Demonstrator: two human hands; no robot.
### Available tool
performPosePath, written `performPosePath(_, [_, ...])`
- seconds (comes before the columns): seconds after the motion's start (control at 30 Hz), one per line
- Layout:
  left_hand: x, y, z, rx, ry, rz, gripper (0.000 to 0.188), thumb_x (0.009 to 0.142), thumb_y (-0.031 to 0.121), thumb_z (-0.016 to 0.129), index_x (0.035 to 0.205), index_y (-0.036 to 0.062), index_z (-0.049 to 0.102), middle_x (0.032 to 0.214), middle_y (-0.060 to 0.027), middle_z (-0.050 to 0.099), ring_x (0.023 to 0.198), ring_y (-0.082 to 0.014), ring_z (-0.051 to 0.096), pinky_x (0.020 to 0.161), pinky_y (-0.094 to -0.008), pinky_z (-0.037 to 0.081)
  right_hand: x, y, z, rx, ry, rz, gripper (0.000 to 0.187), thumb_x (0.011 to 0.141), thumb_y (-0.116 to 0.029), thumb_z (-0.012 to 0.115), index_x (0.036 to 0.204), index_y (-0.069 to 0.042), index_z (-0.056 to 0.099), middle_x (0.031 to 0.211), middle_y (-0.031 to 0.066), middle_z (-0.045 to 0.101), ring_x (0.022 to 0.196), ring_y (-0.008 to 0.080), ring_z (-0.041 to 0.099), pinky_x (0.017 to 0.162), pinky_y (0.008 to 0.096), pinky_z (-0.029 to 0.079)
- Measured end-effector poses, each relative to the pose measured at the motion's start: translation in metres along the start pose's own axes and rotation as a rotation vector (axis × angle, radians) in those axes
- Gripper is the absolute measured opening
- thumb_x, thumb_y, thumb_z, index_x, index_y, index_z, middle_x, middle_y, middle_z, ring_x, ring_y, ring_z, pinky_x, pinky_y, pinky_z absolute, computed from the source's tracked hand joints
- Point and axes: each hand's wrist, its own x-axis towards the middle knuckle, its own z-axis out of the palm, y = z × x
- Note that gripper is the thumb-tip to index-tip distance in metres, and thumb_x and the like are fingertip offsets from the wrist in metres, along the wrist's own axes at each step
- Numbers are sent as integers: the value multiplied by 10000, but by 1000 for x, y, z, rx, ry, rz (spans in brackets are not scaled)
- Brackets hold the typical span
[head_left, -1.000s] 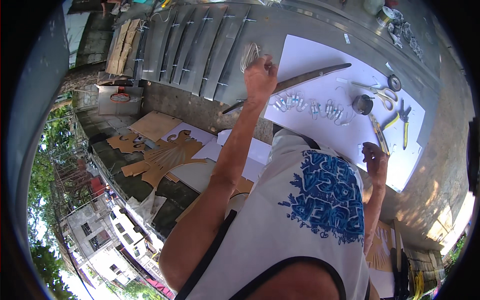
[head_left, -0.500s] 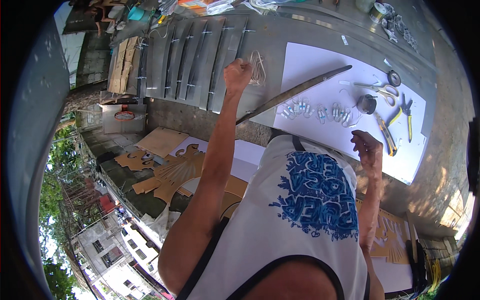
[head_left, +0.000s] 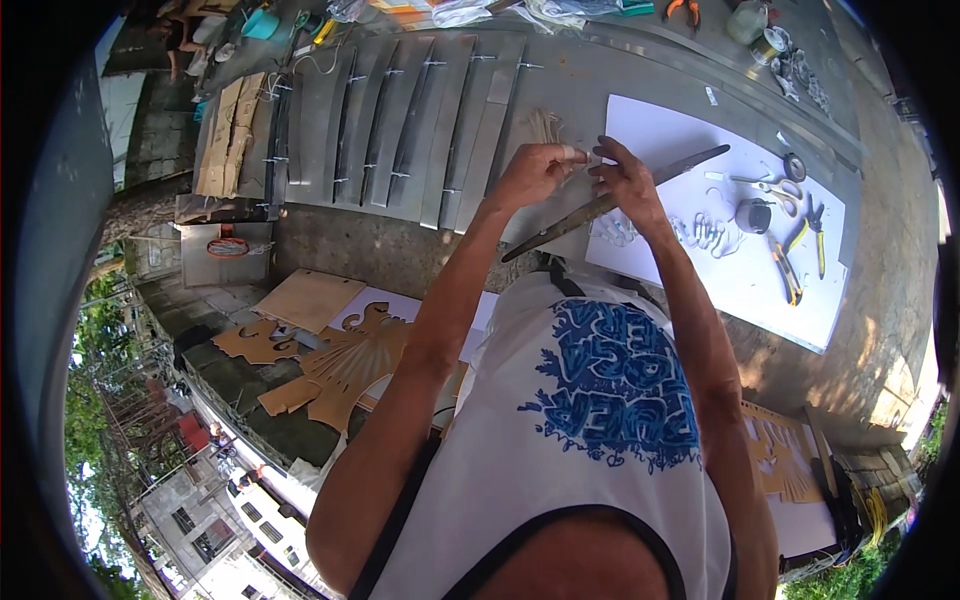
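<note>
My left hand (head_left: 538,175) and my right hand (head_left: 628,184) come together above the grey table. The fingers of both are pinched around something small and pale between them, too small to make out. Below the hands a long dark curved strip (head_left: 560,227) lies slantwise, partly over a white sheet (head_left: 660,125). Just behind my left hand a bundle of pale cord (head_left: 545,126) rests on the table. Small white wired modules (head_left: 708,235) lie on the sheet near my right forearm, which hides some of them.
Scissors (head_left: 778,188), tape rolls (head_left: 755,215), a yellow-black cutter (head_left: 785,272) and pliers (head_left: 815,240) lie on the sheet's right. Several long metal strips with clamps (head_left: 455,130) stand in a row at left. Cut brown boards (head_left: 355,350) lie lower left.
My right hand has moved up and left from the sheet's near edge to meet my left hand. The left hand has moved right and slightly down, away from the metal strips.
</note>
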Motion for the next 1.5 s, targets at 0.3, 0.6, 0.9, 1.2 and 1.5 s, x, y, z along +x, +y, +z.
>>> performPosePath(0.3, [19, -25, 31, 481, 464, -201, 197, 812, 60, 677, 978, -37, 635, 926, -256, 658, 890, -428, 668, 770, -481, 533, 37, 6, -4, 263, 17, 363, 527, 886, -283, 627, 1305, 29, 556, 991, 143, 714, 863, 230, 700, 752, 325, 552])
performPosePath(0.6, [44, -30, 16, 476, 450, -447, 575, 673, 260, 836, 1066, -72, 578, 982, -252, 673, 911, -408, 687, 784, -459, 564, 40, 25, 31, -207, -202, 9, 626, 799, -60, 678, 1382, 16, 462, 1055, 134, 717, 939, 200, 674, 839, 325, 520])
performPosePath(0.9, [6, -51, -43, -1233, 359, -546, 316, 795, 128, 729, 1071, -10, 662, 914, -120, 688, 831, -220, 672, 909, -528, 487, 39, -33, 6, 571, -176, 124, 300, 883, -132, 638, 1138, 27, 644, 786, 50, 634, 782, 176, 631, 852, 358, 486])
performPosePath(1.2, [-32, -16, -57, -1523, 111, -172, 493, 953, 225, 600, 1373, -13, 500, 945, -58, 633, 733, -144, 578, 668, -361, 505, 25, -91, -15, 511, -259, -44, 246, 972, -140, 592, 1129, 42, 646, 715, 46, 589, 690, 189, 568, 799, 367, 480])
performPosePath(1.5, [-33, 21, -84, -167, 24, -272, 328, 871, 165, 734, 1125, 10, 597, 843, -33, 638, 702, -122, 580, 621, -295, 471, 24, -126, -96, 698, -180, -270, 260, 994, -196, 597, 1135, 21, 625, 718, 44, 549, 781, 234, 597, 899, 430, 483])
